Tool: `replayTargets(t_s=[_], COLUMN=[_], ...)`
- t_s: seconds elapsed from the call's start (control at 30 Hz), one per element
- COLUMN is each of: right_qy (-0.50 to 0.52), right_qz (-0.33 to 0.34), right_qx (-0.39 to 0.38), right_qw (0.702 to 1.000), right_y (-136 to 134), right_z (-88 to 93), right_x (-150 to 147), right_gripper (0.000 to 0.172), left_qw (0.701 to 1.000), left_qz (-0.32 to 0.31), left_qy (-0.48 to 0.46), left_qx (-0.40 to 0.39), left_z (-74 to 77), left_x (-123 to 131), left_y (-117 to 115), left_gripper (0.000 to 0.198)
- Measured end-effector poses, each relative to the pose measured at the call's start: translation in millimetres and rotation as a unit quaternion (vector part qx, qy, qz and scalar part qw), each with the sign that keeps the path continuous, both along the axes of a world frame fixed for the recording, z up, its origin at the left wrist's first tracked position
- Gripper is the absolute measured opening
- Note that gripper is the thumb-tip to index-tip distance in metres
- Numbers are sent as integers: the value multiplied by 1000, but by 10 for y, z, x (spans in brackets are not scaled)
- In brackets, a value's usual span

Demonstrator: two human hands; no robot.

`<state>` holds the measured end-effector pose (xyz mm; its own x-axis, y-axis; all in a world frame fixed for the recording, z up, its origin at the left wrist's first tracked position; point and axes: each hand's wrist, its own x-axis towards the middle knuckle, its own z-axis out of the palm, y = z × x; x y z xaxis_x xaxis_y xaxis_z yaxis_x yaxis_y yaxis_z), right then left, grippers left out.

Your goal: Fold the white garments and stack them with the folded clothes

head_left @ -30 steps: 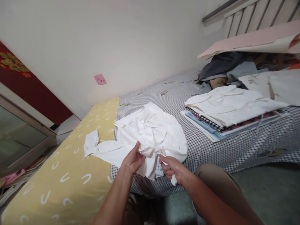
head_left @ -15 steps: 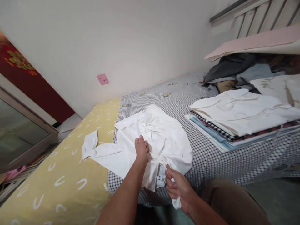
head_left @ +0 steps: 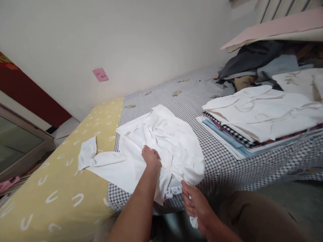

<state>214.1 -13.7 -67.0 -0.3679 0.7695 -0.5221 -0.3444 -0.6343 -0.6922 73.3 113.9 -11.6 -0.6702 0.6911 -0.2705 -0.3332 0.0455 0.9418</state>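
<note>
A crumpled white cotton shirt [head_left: 161,141] lies on a black-and-white gingham bedsheet [head_left: 222,168], unfolded, one sleeve spread over a yellow patterned sheet [head_left: 58,188]; a stack of folded clothes [head_left: 252,114] sits nearby. The left hand [head_left: 150,159] rests on it, fingers together, any grip hidden; the right hand [head_left: 195,206] clamps a trailing edge between its fingers.
</note>
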Motion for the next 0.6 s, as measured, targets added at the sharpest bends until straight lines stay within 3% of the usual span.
replayTargets(t_s=[0.1, 0.23, 0.3, 0.37, 0.4, 0.43, 0.47, 0.53, 0.6], right_qy=[-58, -200, -307, -385, -394, -382, -357, -290, -251], right_qz=[0, 95, 167, 232, 247, 245, 222, 132, 13], right_qx=[38, 143, 248, 360, 396, 406, 392, 308, 231], right_qw=[998, 965, 904, 817, 792, 793, 818, 897, 940], right_y=[15, 30, -23, -110, -146, -168, -168, -99, 52], right_z=[-159, -241, -155, 2, 95, 188, 276, 413, 482], right_x=[-4, 3, 58, 185, 281, 397, 530, 820, 1079], right_gripper=[66, 55, 45, 55, 60, 58, 52, 46, 47], left_qw=[999, 984, 975, 969, 969, 971, 974, 978, 980], left_qz=[-44, -173, -221, -237, -230, -212, -186, -122, -57], left_qy=[6, 13, 31, 66, 87, 110, 131, 165, 179], left_qx=[15, 29, 18, 3, -5, -12, -19, -35, -58], left_z=[13, 228, 379, 523, 586, 641, 689, 761, 795], left_x=[-4, -123, -267, -466, -583, -709, -841, -1104, -1323], left_y=[-90, -329, -483, -672, -782, -903, -1033, -1320, -1620], left_gripper=[41, 39, 36, 40, 43, 44, 44, 40, 32])
